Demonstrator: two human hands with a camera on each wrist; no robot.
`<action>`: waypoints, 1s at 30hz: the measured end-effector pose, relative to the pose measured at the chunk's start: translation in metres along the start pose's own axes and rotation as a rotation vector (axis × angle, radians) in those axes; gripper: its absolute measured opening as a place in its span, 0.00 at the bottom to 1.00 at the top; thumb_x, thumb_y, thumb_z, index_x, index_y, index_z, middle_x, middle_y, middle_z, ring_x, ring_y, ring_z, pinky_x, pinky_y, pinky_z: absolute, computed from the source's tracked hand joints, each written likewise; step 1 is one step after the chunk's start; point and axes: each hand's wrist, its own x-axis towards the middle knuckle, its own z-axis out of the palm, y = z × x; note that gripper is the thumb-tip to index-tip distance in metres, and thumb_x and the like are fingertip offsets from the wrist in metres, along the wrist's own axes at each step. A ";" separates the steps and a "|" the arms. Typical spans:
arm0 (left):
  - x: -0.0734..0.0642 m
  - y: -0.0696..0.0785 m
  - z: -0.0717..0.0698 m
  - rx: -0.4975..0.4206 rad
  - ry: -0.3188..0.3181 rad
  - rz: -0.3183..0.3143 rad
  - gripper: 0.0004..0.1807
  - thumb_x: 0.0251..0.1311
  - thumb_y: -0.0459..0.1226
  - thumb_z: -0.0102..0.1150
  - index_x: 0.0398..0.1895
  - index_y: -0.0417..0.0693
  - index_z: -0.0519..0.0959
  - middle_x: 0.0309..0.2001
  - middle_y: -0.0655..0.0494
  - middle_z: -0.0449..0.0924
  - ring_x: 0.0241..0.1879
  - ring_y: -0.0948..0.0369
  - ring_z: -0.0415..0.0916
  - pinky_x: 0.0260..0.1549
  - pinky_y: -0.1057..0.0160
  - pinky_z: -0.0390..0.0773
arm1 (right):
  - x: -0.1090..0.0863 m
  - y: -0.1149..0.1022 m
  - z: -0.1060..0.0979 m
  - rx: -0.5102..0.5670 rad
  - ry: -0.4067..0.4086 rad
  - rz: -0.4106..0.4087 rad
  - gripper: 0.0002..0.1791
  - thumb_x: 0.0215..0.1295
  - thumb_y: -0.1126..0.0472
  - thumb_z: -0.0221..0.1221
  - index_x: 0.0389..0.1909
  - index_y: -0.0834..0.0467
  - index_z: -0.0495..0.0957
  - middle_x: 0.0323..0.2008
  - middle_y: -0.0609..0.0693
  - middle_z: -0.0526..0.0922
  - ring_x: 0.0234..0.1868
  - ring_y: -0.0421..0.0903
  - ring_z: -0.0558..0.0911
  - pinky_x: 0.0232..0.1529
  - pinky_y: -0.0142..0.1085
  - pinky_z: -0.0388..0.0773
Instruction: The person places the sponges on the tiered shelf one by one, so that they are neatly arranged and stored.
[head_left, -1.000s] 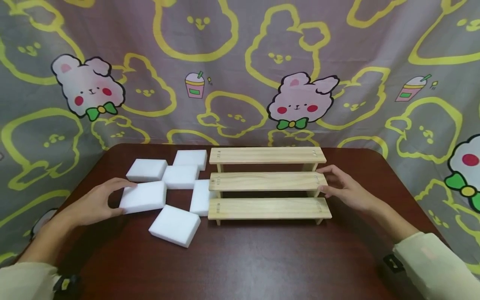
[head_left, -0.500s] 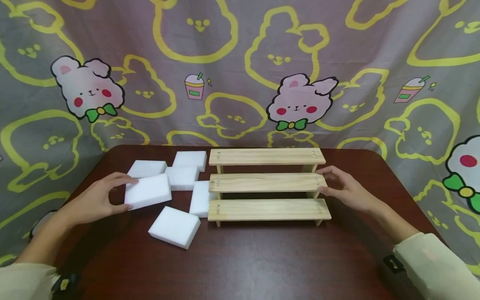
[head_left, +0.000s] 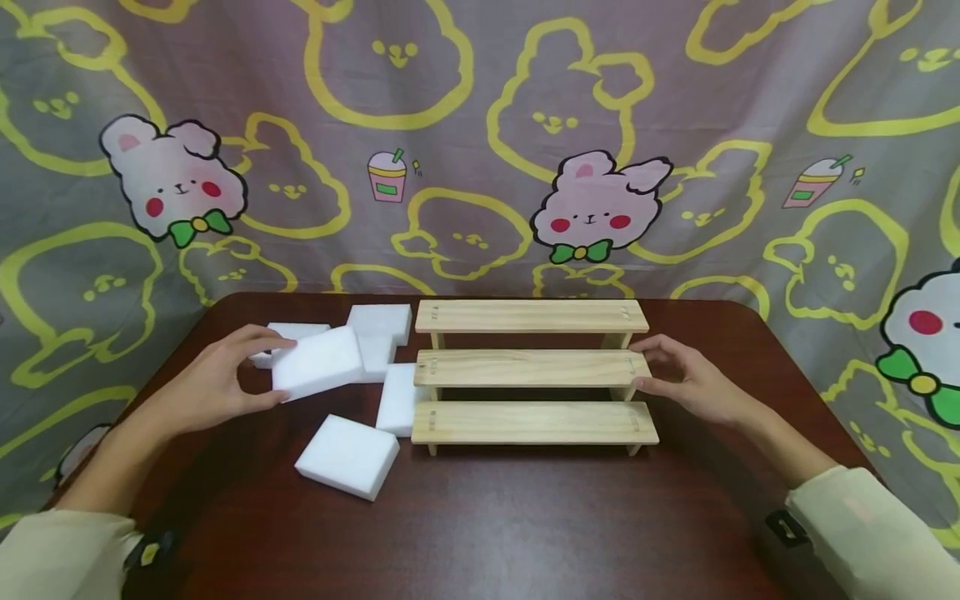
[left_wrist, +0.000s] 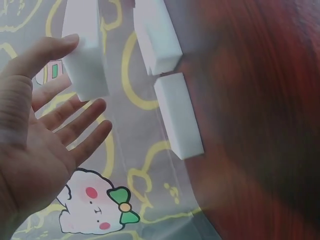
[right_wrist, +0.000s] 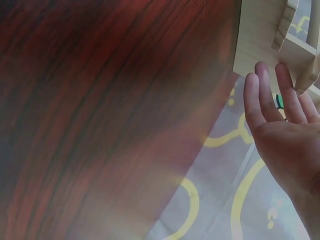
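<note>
My left hand (head_left: 213, 379) pinches a white sponge (head_left: 318, 360) between thumb and fingers, held tilted above the table in the head view. In the left wrist view the thumb presses one face of that sponge (left_wrist: 85, 55), while several fingers stay spread below it. A three-tier wooden display rack (head_left: 528, 368) stands right of the sponges. At its right end, my right hand (head_left: 701, 383) holds the middle tier, thumb in front and index finger behind. In the right wrist view the other fingers (right_wrist: 255, 102) extend beside the rack's end; the thumb is out of sight there.
Several more white sponges lie left of the rack: one in front (head_left: 348, 457), one against the rack's left side (head_left: 397, 400), others behind the lifted one, partly covered. The dark wooden table (head_left: 525, 525) ends at a patterned curtain (head_left: 465, 150).
My left hand has lifted the sponge off the table and carried it right and toward the back, over the other sponges. The right hand has stayed at the rack's end.
</note>
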 end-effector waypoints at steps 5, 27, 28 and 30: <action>0.008 0.004 0.000 -0.022 0.041 0.046 0.35 0.43 0.36 0.84 0.58 0.38 0.81 0.55 0.41 0.76 0.44 0.46 0.79 0.35 0.62 0.83 | 0.000 0.003 0.003 0.058 -0.014 -0.008 0.22 0.70 0.66 0.65 0.61 0.64 0.72 0.49 0.59 0.85 0.46 0.41 0.83 0.44 0.34 0.80; 0.052 0.045 0.000 -0.136 0.096 0.106 0.30 0.52 0.35 0.79 0.60 0.40 0.81 0.57 0.44 0.78 0.50 0.50 0.77 0.48 0.58 0.82 | 0.000 0.004 0.006 0.224 -0.045 -0.008 0.22 0.73 0.71 0.59 0.63 0.69 0.64 0.52 0.70 0.78 0.42 0.43 0.84 0.36 0.41 0.84; 0.054 0.047 0.000 -0.145 0.090 0.099 0.30 0.53 0.35 0.78 0.61 0.40 0.81 0.58 0.44 0.77 0.50 0.49 0.76 0.49 0.53 0.82 | 0.000 0.004 0.007 0.230 -0.045 -0.009 0.22 0.74 0.71 0.58 0.63 0.69 0.64 0.52 0.71 0.78 0.42 0.43 0.84 0.36 0.42 0.84; 0.058 0.051 0.001 -0.161 0.076 0.088 0.30 0.54 0.36 0.78 0.61 0.39 0.80 0.58 0.43 0.77 0.50 0.48 0.76 0.49 0.45 0.81 | -0.001 0.005 0.007 0.243 -0.046 -0.009 0.22 0.74 0.71 0.58 0.63 0.69 0.63 0.53 0.71 0.77 0.42 0.42 0.84 0.36 0.42 0.85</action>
